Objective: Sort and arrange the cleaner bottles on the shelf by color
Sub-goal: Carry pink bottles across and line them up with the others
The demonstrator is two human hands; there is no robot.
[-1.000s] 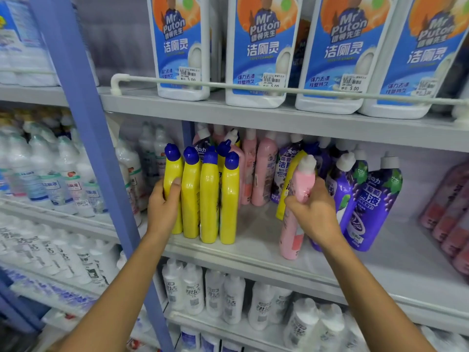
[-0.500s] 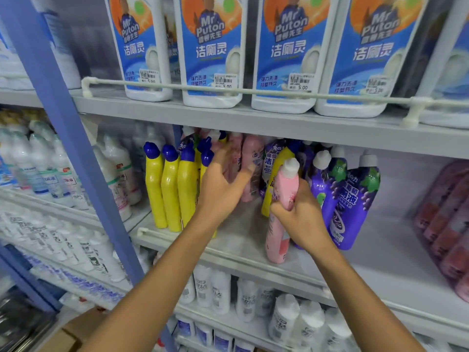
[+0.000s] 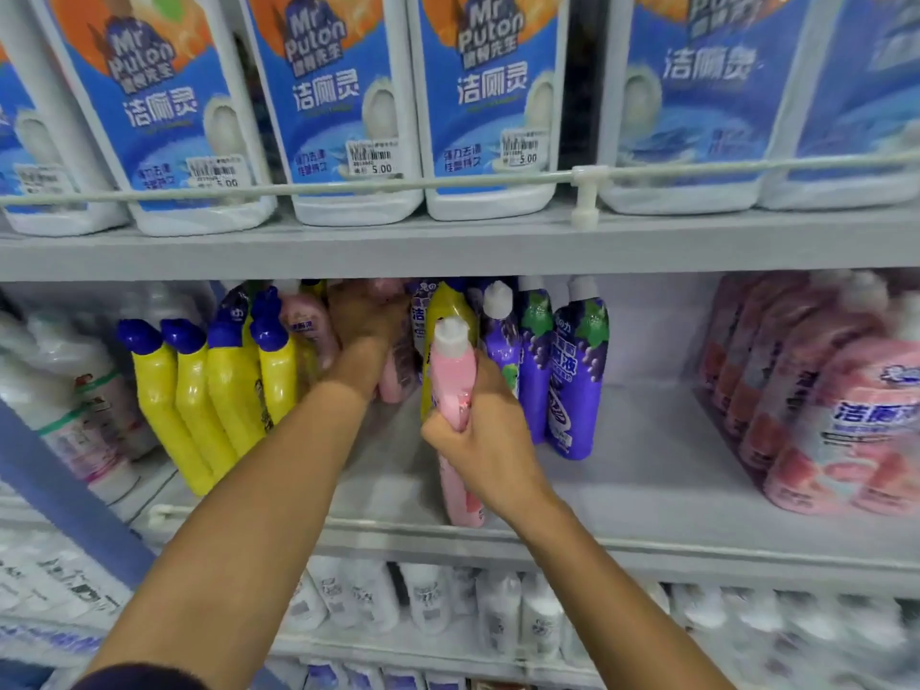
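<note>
Left hand [image 3: 366, 323], gone from the yellow bottles [image 3: 199, 390], now reaches among the rear pink bottles [image 3: 303, 323], grip indiscernible; right hand [image 3: 480, 440] clasps a front pink bottle [image 3: 454, 381] on the shelf [image 3: 647, 490], likely joining them.

A single head-worn wide-angle view faces the middle shelf [image 3: 647, 490] head-on from close by, tilted slightly downward.
</note>
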